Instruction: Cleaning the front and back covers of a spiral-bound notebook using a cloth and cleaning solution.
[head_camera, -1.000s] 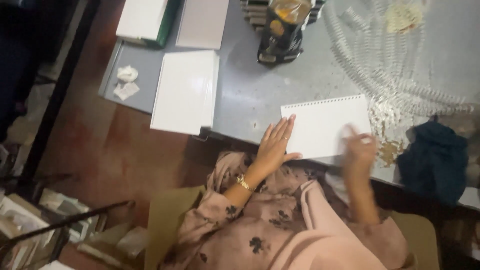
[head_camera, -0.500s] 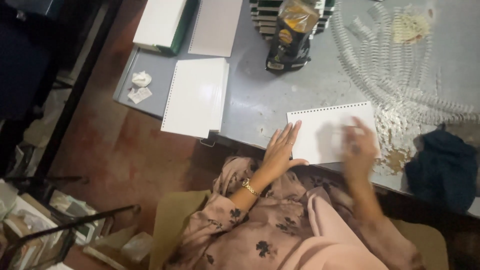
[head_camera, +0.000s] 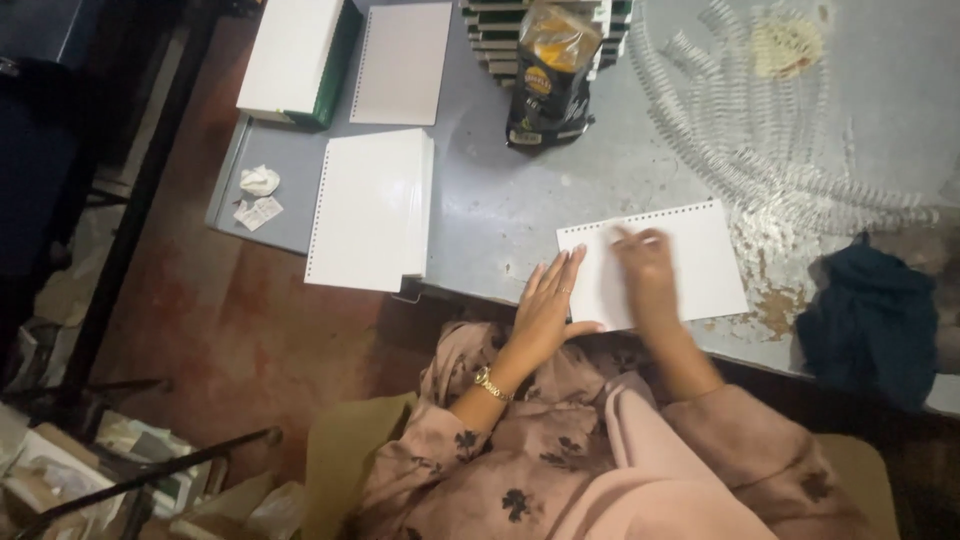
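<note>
A punched white sheet (head_camera: 655, 262) lies at the near edge of the grey surface (head_camera: 500, 200). The left hand (head_camera: 548, 305) rests flat on its left edge, fingers spread, seemingly pinning it, while the blurred right hand (head_camera: 645, 270) presses its middle, fingers loosely together, holding nothing.

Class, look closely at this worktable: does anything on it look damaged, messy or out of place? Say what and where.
Yes. The grey table has flaking, worn patches right of the punched sheet under both hands. Crumpled paper scraps lie at its left corner, and a white pad overhangs the front edge.
</note>
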